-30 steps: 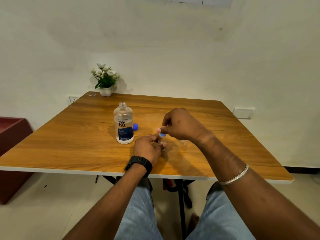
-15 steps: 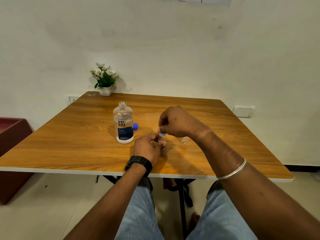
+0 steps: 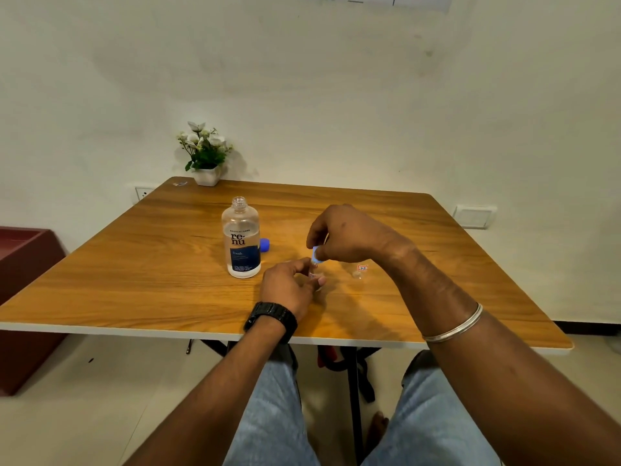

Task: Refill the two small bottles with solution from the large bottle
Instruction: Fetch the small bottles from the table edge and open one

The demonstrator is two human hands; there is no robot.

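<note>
Head view: left hand [image 3: 289, 284] grips a small bottle [image 3: 314, 274] mid-desk [image 3: 134, 264], right hand [image 3: 349, 237] pinches its blue cap [image 3: 316, 254]; second small bottle [image 3: 360, 271] just right, uncapped large bottle [image 3: 241, 238] left, toward the far edge

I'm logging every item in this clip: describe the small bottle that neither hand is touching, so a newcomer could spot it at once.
Start at the wooden table and find the tall large bottle standing open near its middle. Look right, past both hands, to the second small bottle standing alone under the right forearm. Unlike the small bottle that the left hand holds, it is untouched.
</note>
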